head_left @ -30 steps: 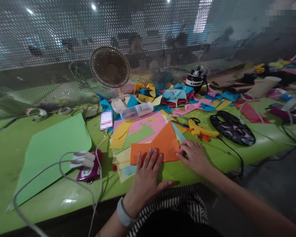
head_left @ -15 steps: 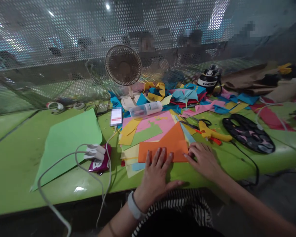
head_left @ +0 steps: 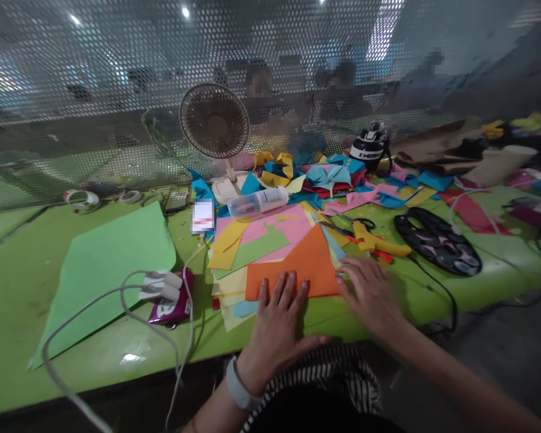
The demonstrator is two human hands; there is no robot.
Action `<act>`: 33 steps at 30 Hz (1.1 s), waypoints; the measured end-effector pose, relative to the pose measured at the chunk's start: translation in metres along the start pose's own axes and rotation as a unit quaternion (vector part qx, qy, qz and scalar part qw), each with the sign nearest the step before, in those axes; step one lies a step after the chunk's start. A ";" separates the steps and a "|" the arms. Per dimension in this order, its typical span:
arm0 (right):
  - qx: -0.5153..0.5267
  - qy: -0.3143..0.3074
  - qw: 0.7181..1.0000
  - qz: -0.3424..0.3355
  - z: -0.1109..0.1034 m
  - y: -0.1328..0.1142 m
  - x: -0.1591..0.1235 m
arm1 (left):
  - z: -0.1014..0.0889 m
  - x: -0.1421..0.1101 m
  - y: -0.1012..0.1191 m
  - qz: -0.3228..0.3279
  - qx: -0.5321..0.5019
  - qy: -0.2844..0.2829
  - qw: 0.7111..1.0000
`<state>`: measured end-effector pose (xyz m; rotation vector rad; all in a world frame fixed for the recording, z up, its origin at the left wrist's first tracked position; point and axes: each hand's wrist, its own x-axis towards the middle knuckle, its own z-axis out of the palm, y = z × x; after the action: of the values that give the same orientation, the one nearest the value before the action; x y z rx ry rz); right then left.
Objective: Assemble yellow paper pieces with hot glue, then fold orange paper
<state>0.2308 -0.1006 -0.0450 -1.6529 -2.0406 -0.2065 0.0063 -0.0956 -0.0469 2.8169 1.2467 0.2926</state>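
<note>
A folded sheet of orange paper [head_left: 311, 255] lies on a pile of coloured paper sheets [head_left: 261, 249] at the table's front edge. My left hand [head_left: 277, 322] rests flat on its lower part, fingers spread and holding it down. At the right edge of the orange sheet, my right hand [head_left: 372, 294] has curled fingers, with thumb and forefinger close together on the paper's corner. A light blue sheet [head_left: 336, 243] shows under that edge. Just beyond the right hand lie a yellow hot glue gun [head_left: 374, 240] and dark-handled scissors [head_left: 363, 224].
A clear bottle [head_left: 259, 201], a small fan [head_left: 216, 123] and crumpled paper scraps [head_left: 333, 174] stand behind the pile. To the left are a green sheet [head_left: 112, 258] and a purple box [head_left: 174, 304] with chargers and cables. A black palette-like tray [head_left: 437, 240] lies right.
The view has shifted slightly, so everything sits a little further left. My right thumb and forefinger have moved slightly up along the orange paper's right edge; my left hand stays flat.
</note>
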 end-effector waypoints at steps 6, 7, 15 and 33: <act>0.021 -0.132 0.968 -0.212 0.007 -0.030 -0.010 | 0.001 0.000 -0.001 0.021 0.009 -0.019 1.000; 0.018 -0.145 0.965 -0.217 0.009 -0.028 -0.012 | 0.001 0.000 0.000 0.022 0.009 -0.022 0.999; -0.021 -0.175 0.959 -0.220 0.001 0.003 -0.026 | -0.016 -0.018 -0.028 0.033 0.009 -0.041 0.999; 0.301 -0.554 0.770 0.094 0.012 -0.069 0.097 | -0.025 -0.046 -0.058 0.033 0.070 -0.032 0.996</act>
<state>0.1485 -0.0285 0.0029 -1.6181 -2.1901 1.6925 -0.0711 -0.0907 -0.0363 2.9638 1.2079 0.1191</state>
